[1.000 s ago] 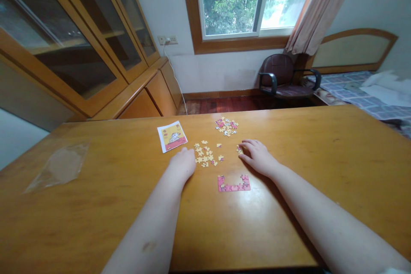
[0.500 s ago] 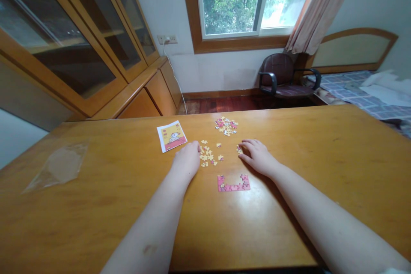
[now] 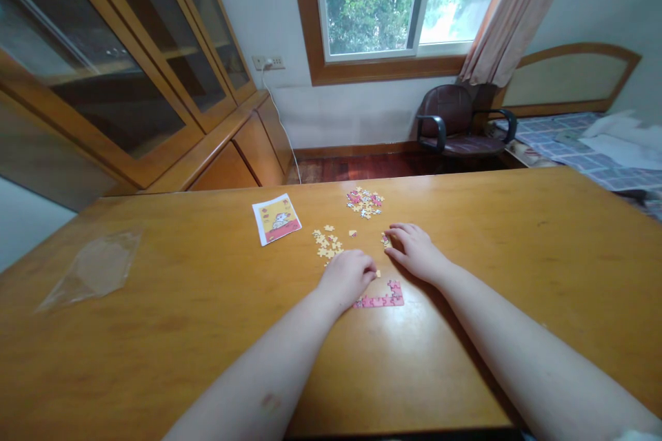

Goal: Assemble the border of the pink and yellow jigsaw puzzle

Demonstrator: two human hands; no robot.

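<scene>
My left hand [image 3: 349,277] is over the left part of the partly joined pink puzzle [image 3: 380,301], its fingers pinched on a small yellow puzzle piece [image 3: 378,273] just above the gap in the pink frame. The hand hides the puzzle's left side. To the right, my right hand [image 3: 414,251] rests on the table with thumb and fingers apart, on either side of a few yellow pieces [image 3: 385,240]. Several loose yellow puzzle pieces [image 3: 327,242] lie beyond my left hand, partly covered by it. A single yellow and pink piece [image 3: 352,233] lies between the hands.
A mixed pile of puzzle pieces [image 3: 365,202] is near the table's far edge. Left of it lies a picture card [image 3: 278,220]. A clear plastic bag [image 3: 96,269] is at the far left of the wooden table [image 3: 170,331]. Beyond stands an office chair [image 3: 449,120].
My left hand has moved right and nearer, from the yellow pieces to the pink puzzle, with a yellow piece at its fingertips. My right hand has stayed in place.
</scene>
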